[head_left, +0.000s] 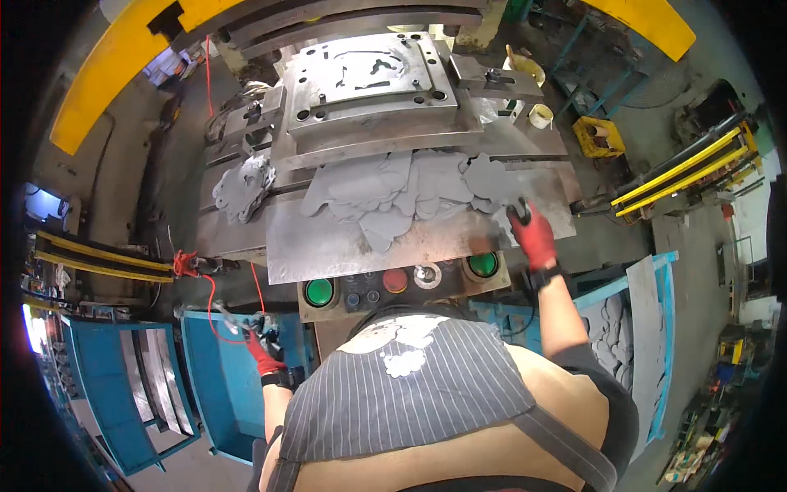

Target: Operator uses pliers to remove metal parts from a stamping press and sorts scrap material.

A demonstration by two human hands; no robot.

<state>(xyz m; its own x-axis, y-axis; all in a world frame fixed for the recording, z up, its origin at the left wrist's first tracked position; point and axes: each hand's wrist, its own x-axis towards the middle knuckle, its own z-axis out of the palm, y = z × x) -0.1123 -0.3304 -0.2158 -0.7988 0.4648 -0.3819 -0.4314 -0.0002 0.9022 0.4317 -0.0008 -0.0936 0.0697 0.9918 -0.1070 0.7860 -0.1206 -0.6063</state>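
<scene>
My right hand (531,234), in a red glove with dark fingertips, is at the right end of a bare metal sheet (316,250). Its fingers curl and seem to pinch a flat grey metal piece, partly blurred. Several flat, wavy-edged grey metal cutouts (385,193) lie overlapping in the middle of the sheet. Low on the left, my left hand (264,354), also in a red glove, is over a blue bin (225,385). Its fingers look closed around something dark and grey that I cannot make out, where a thin red hose (211,303) ends.
Behind the sheet stands a steel die (369,115) with cut slots. A control panel (373,289) with green buttons and a red one sits below the sheet's near edge. A stack of cutouts (243,189) lies left. Yellow-striped bars (684,172) flank both sides; more blue bins (660,353) stand around.
</scene>
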